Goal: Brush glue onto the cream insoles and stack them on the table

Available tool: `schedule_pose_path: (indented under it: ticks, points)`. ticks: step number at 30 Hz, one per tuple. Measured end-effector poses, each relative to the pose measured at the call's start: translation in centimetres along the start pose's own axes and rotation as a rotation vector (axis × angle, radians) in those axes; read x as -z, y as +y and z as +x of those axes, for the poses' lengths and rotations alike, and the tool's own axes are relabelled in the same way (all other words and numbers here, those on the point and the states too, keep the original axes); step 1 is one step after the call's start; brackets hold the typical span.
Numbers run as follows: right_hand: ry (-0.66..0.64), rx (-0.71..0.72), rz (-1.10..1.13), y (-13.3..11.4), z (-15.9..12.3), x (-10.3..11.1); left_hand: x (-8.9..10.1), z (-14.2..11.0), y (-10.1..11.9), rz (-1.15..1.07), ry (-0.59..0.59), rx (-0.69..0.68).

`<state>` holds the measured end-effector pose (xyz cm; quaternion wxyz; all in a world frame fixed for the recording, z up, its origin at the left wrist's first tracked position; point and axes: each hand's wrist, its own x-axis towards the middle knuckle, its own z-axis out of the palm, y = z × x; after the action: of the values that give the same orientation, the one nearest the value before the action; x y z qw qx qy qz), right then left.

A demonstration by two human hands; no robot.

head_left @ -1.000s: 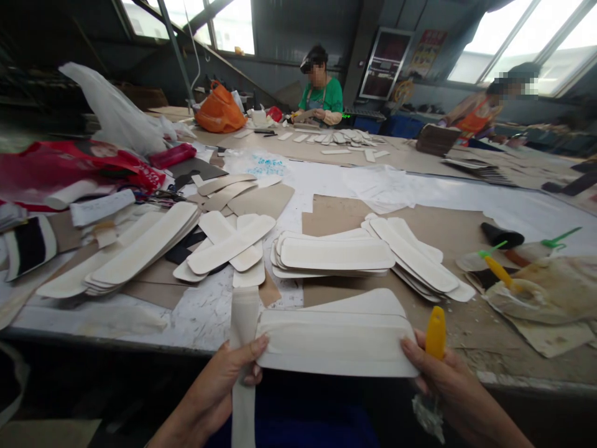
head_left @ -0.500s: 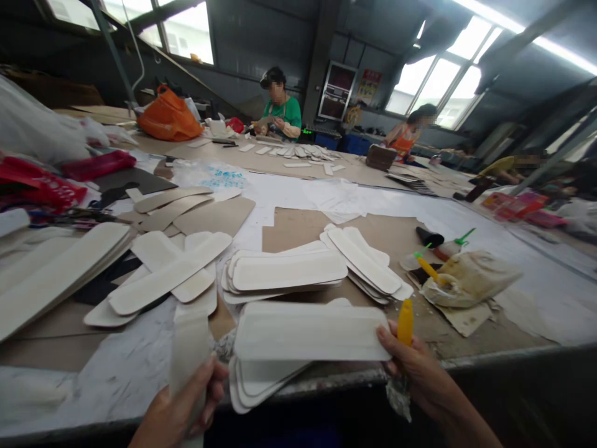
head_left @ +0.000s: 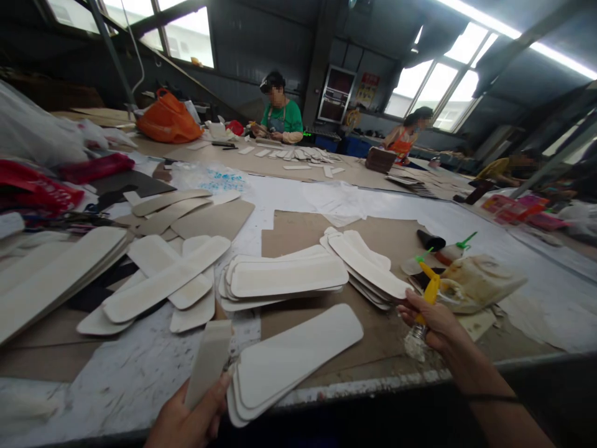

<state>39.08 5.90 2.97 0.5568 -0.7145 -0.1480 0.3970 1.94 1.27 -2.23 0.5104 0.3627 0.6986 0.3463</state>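
Note:
My left hand (head_left: 196, 410) is closed around a pale, flat strip (head_left: 209, 354) that stands up from the fingers. Close to its fingertips, a near stack of white rounded panels (head_left: 298, 354) lies at the table edge. My right hand (head_left: 433, 320) grips a yellow-handled brush (head_left: 431, 289), its bristle end pointing down and coated with whitish, lumpy stuff. The thumb and fingertips of that hand also touch the near end of the top panel in the right stack (head_left: 368, 264). Another stack of panels (head_left: 289, 275) sits in the middle.
Crossed panels (head_left: 168, 274) and a larger pile (head_left: 60, 280) lie left. At right are a stained plastic container (head_left: 485, 280) and green-tipped bottles (head_left: 457, 249). An orange bag (head_left: 168, 118) stands farther back. Across the table a person in green (head_left: 284, 118) works; others sit right.
My right hand has moved right and up with the brush, from a panel held over the near stack to the right stack's end. The near stack's top now shows. The left strip tilts more.

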Motion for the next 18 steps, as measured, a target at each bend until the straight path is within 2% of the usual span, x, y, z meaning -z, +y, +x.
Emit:
schedule_pose_path:
  ticks: [3, 5, 8, 10, 12, 14, 18]
  points:
    - [0.008, 0.033, -0.104, 0.8, -1.6, 0.6, 0.1, -0.1, 0.5, 0.016, -0.073, -0.026]
    - [-0.055, 0.148, -0.194, 1.5, -3.4, 0.0, 0.3, 0.0, 0.8, 0.044, -0.161, -0.056]
    - [-0.264, 0.365, -0.423, 2.7, -7.2, -2.5, 0.6, 0.3, 1.2, 0.061, -0.287, -0.087]
    - [-0.388, 0.428, -0.545, 3.6, -9.9, -5.0, 0.7, 0.4, 1.3, 0.051, -0.31, -0.09]
    - [-0.556, 0.388, -0.491, 4.5, -12.0, -7.6, 0.8, 0.4, 1.3, 0.034, -0.323, -0.084]
    - [-0.661, 0.337, -0.38, 5.3, -13.5, -9.8, 0.7, 0.3, 1.3, 0.015, -0.339, -0.079]
    - [-0.816, 0.16, -0.295, 6.5, -14.4, -12.4, 0.8, 0.1, 1.4, -0.023, -0.357, -0.075]
